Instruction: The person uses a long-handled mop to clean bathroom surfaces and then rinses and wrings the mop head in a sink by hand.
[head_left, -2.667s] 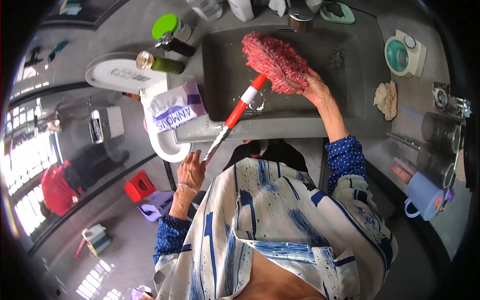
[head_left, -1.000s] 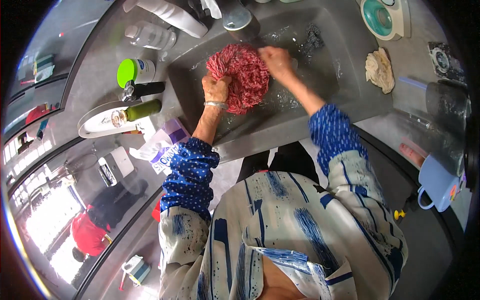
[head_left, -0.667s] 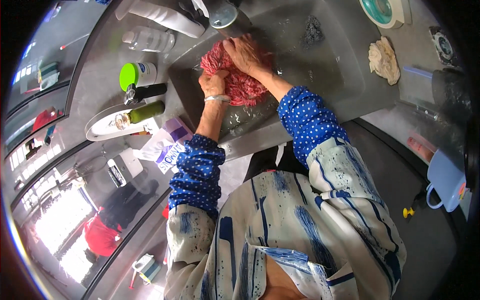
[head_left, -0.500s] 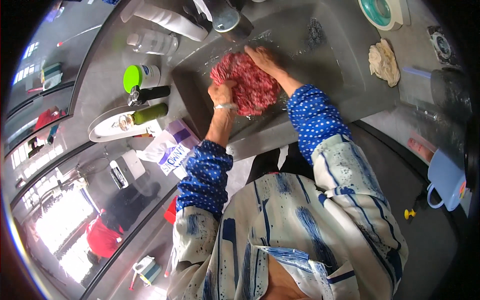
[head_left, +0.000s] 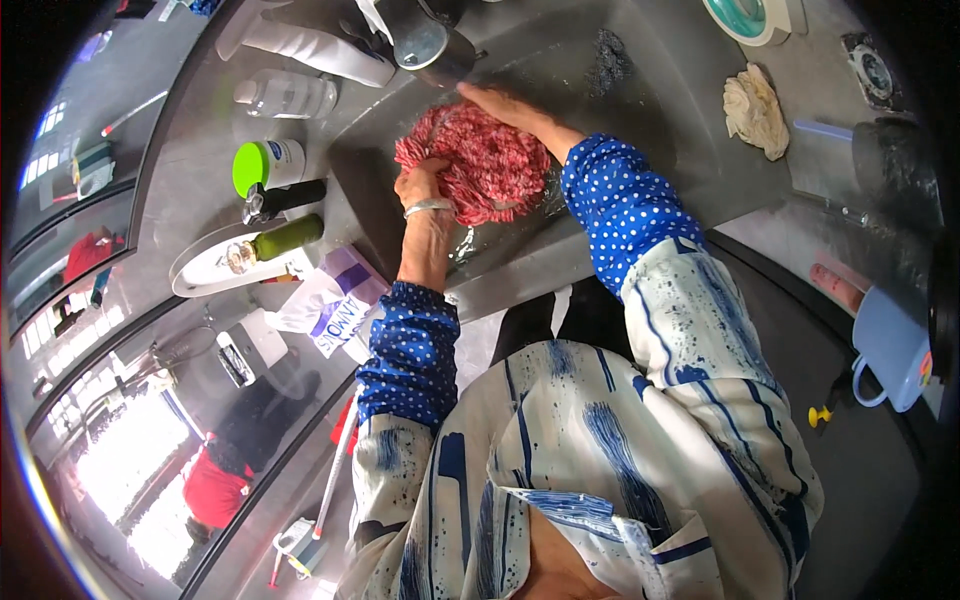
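A wet, shaggy red-and-white mop head or cloth (head_left: 485, 165) is bunched over the grey sink (head_left: 690, 150); its exact kind is hard to tell. My left hand (head_left: 420, 185) grips its left edge, fingers closed into the strands. Along its far edge lies my right hand (head_left: 515, 110), fingers stretched out and flat, touching the strands without grasping them. Both forearms wear blue sleeve covers with white dots. A dark scouring pad (head_left: 609, 62) rests at the far side of the sink.
Left of the sink stand a clear bottle (head_left: 288, 95), a green-lidded tub (head_left: 268, 166), a green bottle (head_left: 288, 237) and a white tray (head_left: 185, 270). A dark cup (head_left: 440, 60) is behind. To the right are a crumpled cloth (head_left: 755, 110) and a blue mug (head_left: 888, 345).
My right hand has shifted left along the far edge, its fingers straighter. My left hand keeps its grip. The whole view has shifted slightly.
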